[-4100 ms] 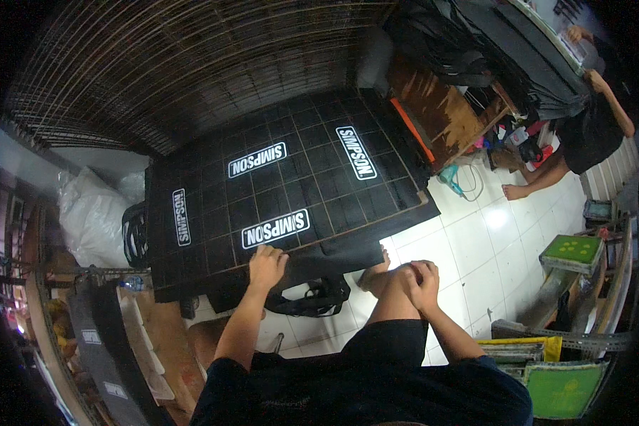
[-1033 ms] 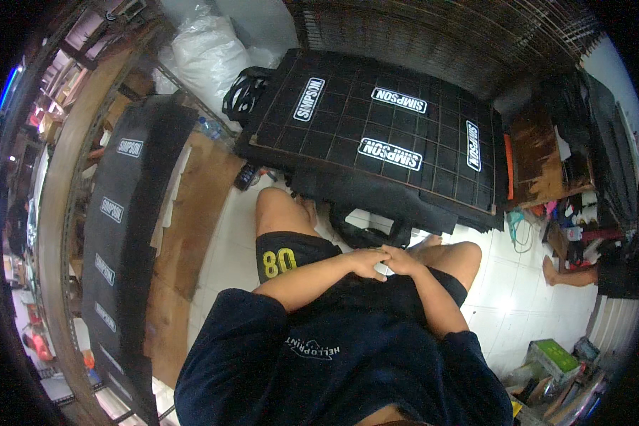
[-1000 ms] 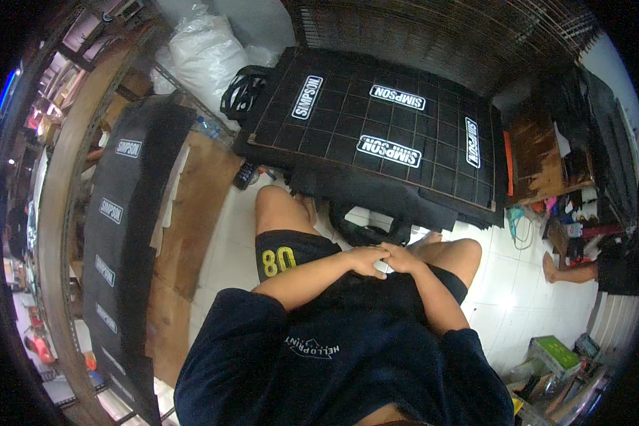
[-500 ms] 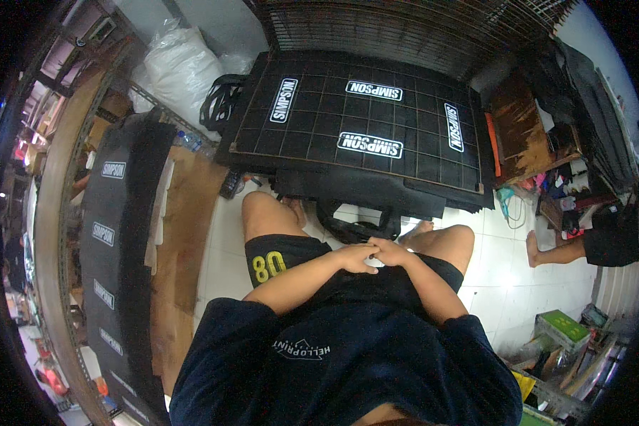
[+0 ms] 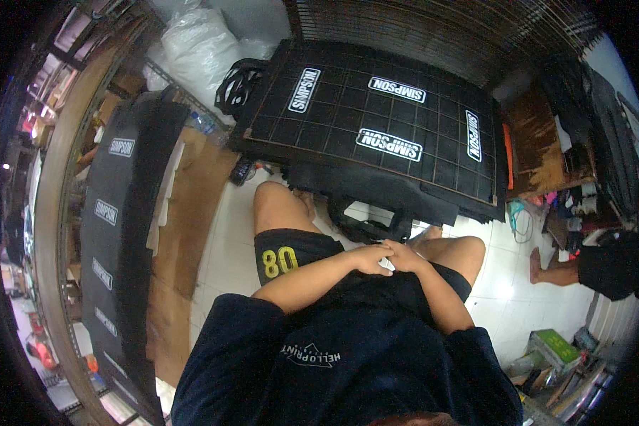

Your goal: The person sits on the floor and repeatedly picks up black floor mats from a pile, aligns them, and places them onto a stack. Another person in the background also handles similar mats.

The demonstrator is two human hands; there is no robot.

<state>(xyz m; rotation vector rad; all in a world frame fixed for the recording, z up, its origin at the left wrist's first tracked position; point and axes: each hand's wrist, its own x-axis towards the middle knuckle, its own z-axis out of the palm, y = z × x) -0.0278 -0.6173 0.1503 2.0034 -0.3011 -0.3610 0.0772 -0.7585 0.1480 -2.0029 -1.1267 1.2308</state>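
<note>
My left hand (image 5: 371, 260) and my right hand (image 5: 403, 256) meet above my lap, fingers closed and touching. Between them shows a small white object (image 5: 386, 263), mostly covered by fingers; its kind cannot be made out. Beyond my knees, a rusty wire grid rack (image 5: 334, 121) carries black fabric panels (image 5: 444, 113) with white printed labels. Black straps (image 5: 366, 228) hang in a loop below its near edge, just past my hands. Neither hand touches the rack.
Another black labelled fabric strip (image 5: 138, 188) lies over a brown board (image 5: 184, 234) on my left. A water bottle (image 5: 204, 123) and a white plastic bag (image 5: 200, 50) are at the back left. Another person's leg (image 5: 554, 273) is at the right, near a green box (image 5: 555, 345).
The whole view has shifted slightly, so the rack and my lap appear farther right. My hands stay together, with the left thumb drawn in closer around the white object.
</note>
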